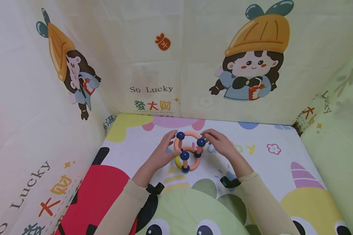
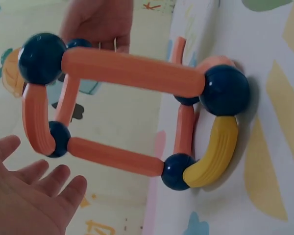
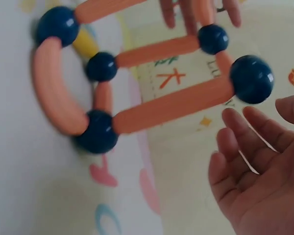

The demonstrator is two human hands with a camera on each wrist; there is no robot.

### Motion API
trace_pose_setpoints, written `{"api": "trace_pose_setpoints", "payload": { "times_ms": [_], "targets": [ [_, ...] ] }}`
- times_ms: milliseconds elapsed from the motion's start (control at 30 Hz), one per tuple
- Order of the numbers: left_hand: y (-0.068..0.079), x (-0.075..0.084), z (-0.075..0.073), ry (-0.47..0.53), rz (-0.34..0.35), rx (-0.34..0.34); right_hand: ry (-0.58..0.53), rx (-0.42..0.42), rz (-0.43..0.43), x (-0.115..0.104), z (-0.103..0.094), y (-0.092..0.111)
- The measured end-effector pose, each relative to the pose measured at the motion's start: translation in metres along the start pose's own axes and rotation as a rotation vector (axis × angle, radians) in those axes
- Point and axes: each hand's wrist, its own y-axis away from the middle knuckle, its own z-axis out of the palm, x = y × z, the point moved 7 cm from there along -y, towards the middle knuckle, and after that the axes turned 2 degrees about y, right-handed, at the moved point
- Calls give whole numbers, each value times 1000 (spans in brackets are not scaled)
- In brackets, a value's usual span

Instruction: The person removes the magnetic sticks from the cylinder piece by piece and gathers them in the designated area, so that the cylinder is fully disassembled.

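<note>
One stick-and-ball structure (image 1: 188, 150) stands on the mat, with two hands beside it, a left hand (image 1: 164, 150) and a right hand (image 1: 219, 143). It has perhaps eight dark blue balls (image 2: 41, 58), though not all show clearly, one yellow curved piece (image 2: 214, 154), and several orange rods (image 2: 132, 71), straight and curved.

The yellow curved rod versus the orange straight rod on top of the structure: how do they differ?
The yellow curved rod is bowed and lies at the base on the printed mat; the orange straight rod is unbent and raised off the mat. Colours differ: yellow against orange. Both end in dark blue balls.
</note>
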Motion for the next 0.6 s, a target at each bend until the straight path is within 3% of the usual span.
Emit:
{"api": "trace_pose_setpoints", "payload": {
  "times_ms": [100, 233, 600],
  "targets": [
    [2, 5, 8, -40, -30, -45, -68, -72, 18, -9, 2, -4],
    [3, 5, 14, -93, -68, -69, -79, -149, 51, -13, 6, -12],
    [2, 3, 17, -135, -55, -79, -200, -270, 95, -5, 11, -32]
  ]
}}
